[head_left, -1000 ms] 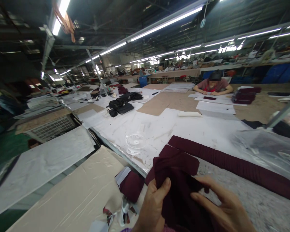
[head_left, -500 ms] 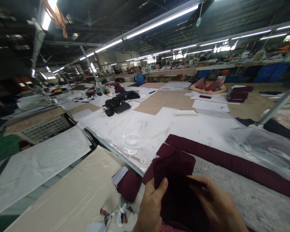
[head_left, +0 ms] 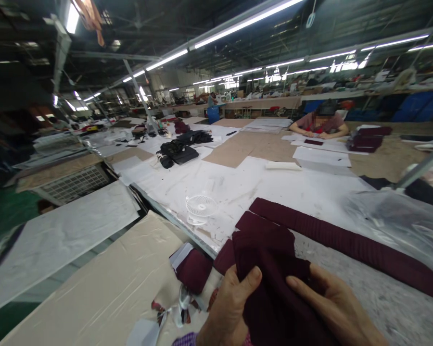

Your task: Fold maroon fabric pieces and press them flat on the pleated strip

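Pinching a maroon fabric piece (head_left: 270, 283) between both hands at the near edge of the cutting table (head_left: 238, 187). The left hand (head_left: 229, 307) clamps its thumb over the cloth's left edge, with the fingers hidden beneath; the right hand (head_left: 334, 307) lies along the right edge with its fingers curled onto the cloth, so the piece stands raised and slack between them, apparently for close viewing. A long maroon ribbed strip (head_left: 346, 245) lies flat just behind it, and a small maroon bundle (head_left: 195, 269) sits to the left. A white desk fan (head_left: 201, 207) rests face-up farther back. Across the table, a seated co-worker (head_left: 319, 126) leans over paper sheets.
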Motion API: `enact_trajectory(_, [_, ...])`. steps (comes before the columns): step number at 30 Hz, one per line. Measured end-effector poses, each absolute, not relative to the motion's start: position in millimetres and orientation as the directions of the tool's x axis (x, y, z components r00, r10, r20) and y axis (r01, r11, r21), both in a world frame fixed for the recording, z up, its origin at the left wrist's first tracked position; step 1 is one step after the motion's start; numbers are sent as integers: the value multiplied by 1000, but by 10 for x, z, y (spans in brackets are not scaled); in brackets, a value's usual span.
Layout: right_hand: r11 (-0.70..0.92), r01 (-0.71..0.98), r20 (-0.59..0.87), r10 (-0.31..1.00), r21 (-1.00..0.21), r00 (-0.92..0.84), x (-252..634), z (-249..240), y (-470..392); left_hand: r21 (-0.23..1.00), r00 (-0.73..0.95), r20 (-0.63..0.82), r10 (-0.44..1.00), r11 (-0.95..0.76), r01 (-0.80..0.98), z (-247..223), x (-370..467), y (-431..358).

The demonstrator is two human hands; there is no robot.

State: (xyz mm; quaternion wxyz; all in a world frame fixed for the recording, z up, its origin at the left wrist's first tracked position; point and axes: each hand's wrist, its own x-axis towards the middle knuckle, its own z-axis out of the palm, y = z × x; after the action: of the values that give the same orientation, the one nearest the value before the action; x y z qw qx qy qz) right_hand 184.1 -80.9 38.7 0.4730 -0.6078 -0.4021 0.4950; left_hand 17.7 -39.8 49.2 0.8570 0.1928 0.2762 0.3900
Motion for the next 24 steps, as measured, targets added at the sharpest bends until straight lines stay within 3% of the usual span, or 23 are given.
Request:
enact_trajectory(4, [-208,83,-194,970,-975,149,1867,423,-796,549,525,-378,763,641,-536,462,148,-399])
enact_trajectory(7, [-199,121,-184,976,-973,120,1892,428,-782,485,539,-432,723,690,-538,462,134,-371])
enact_trajectory(12, [-221,121,-215,974,-968,65,1965,388,-786,381,600,-386,700,714,-588,496,142,-314])
enact_trajectory(19, [-222,195,-195,969,-955,151,1935,403,-760,359,649,-348,676,736,-574,469,140,-306])
enact_trajectory(24, [-198,302,-189,980,-932,60,1993,430,-712,350,668,-326,669,742,-572,500,133,-290])
